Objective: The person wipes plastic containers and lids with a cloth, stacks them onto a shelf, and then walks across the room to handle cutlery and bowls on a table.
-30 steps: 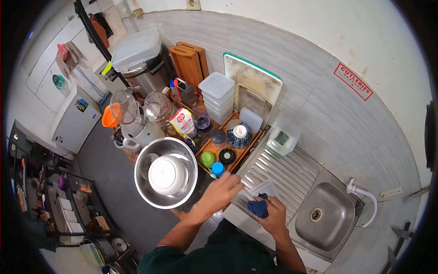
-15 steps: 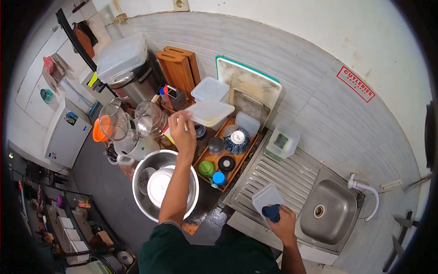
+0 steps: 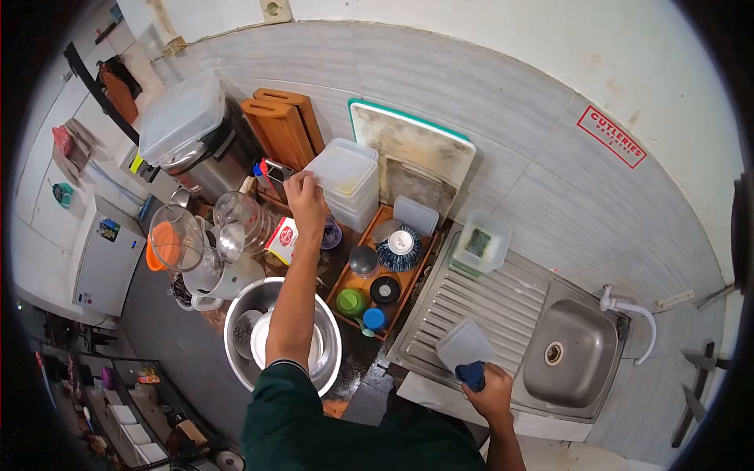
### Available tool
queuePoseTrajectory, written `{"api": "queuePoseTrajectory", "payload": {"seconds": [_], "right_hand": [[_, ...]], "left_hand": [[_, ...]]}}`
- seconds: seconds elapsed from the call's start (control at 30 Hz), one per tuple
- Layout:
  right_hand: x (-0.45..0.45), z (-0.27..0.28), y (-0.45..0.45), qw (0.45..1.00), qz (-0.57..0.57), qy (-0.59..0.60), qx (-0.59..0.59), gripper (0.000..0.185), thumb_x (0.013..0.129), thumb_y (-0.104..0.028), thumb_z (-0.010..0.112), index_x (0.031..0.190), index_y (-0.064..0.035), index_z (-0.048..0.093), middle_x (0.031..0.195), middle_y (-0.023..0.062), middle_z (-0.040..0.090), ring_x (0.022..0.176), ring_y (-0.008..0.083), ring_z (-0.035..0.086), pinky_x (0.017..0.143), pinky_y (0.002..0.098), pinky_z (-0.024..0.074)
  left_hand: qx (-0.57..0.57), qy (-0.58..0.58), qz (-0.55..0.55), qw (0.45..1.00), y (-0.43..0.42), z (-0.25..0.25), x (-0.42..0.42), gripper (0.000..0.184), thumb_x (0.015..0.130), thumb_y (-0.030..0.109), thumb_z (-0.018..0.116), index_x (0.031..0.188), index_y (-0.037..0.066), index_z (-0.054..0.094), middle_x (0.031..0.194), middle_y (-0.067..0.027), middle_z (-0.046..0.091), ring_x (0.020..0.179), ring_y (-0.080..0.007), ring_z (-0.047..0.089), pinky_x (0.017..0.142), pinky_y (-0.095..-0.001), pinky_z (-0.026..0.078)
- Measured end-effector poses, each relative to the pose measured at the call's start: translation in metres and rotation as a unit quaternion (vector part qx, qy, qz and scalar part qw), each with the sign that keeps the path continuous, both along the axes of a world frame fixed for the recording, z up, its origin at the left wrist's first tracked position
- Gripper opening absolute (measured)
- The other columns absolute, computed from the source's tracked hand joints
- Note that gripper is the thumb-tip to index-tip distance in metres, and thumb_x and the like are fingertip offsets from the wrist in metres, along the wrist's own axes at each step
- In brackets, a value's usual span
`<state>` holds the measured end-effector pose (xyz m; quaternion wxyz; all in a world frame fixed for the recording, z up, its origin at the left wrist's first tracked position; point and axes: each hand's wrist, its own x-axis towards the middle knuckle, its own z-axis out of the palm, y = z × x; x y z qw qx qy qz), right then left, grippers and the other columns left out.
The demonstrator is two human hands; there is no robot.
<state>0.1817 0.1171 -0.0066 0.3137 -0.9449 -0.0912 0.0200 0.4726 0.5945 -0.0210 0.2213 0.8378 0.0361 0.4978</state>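
Observation:
My left hand is stretched out to the stack of clear plastic containers, its fingers closed on the edge of a translucent lid that lies on top. Down by the front edge of the steel drainboard, my right hand grips a dark blue cloth. A clear plastic container rests on the ridged drainboard, touching or just behind the cloth. Under my left forearm stands a steel basin with a white bowl inside.
A wooden tray holds a patterned bowl, a green cup and several lids. The sink is at the right, with a white tap. Glass jars and a large steel pot stand at the left.
My left hand has left the container by the cloth and carried the lid up and left onto the stack. My right hand with the cloth has shifted slightly right and down.

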Motion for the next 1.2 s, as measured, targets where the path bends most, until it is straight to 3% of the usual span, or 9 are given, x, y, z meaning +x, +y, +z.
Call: {"api": "queuePoseTrajectory", "payload": {"seconds": [0.27,0.9,1.13,1.2], "right_hand": [[0.008,0.0,0.008,0.999,0.014,0.031,0.009,0.047,0.062,-0.02,0.093,0.102,-0.0011,0.077,0.098,0.019,0.075,0.092,0.04,0.071,0.084,0.046,0.0577],[-0.005,-0.015,-0.004,0.999,0.025,0.025,-0.004,0.043,0.064,-0.025,0.091,0.097,-0.0014,0.075,0.098,0.0186,0.075,0.092,0.0405,0.07,0.085,0.0474,0.0575],[-0.008,-0.001,-0.006,0.997,0.0,0.071,0.009,0.041,0.064,-0.021,0.09,0.098,-0.0034,0.076,0.099,0.0183,0.074,0.092,0.0417,0.069,0.083,0.0496,0.0567],[-0.017,-0.011,-0.014,0.999,0.002,0.018,0.028,0.041,0.065,-0.02,0.09,0.099,-0.0037,0.076,0.1,0.0189,0.074,0.093,0.0419,0.069,0.083,0.0495,0.0565]], "left_hand": [[0.03,0.069,0.034,0.997,0.004,0.002,0.007,0.037,0.076,-0.014,0.065,0.11,-0.002,0.069,0.113,-0.0196,0.062,0.111,-0.0401,0.057,0.097,-0.0482,0.05],[0.017,0.157,0.056,0.986,-0.001,0.001,0.021,0.042,0.076,-0.011,0.066,0.117,-0.005,0.073,0.116,-0.0223,0.062,0.115,-0.0415,0.055,0.103,-0.0479,0.048],[0.031,0.185,0.096,0.978,0.003,0.003,0.028,0.052,0.075,-0.007,0.067,0.127,-0.002,0.068,0.128,-0.0227,0.057,0.12,-0.0435,0.052,0.104,-0.049,0.047],[0.039,0.145,0.121,0.981,-0.003,-0.001,0.016,0.057,0.075,-0.004,0.068,0.132,0.0,0.064,0.131,-0.0237,0.054,0.122,-0.0434,0.05,0.105,-0.0508,0.044]]}}
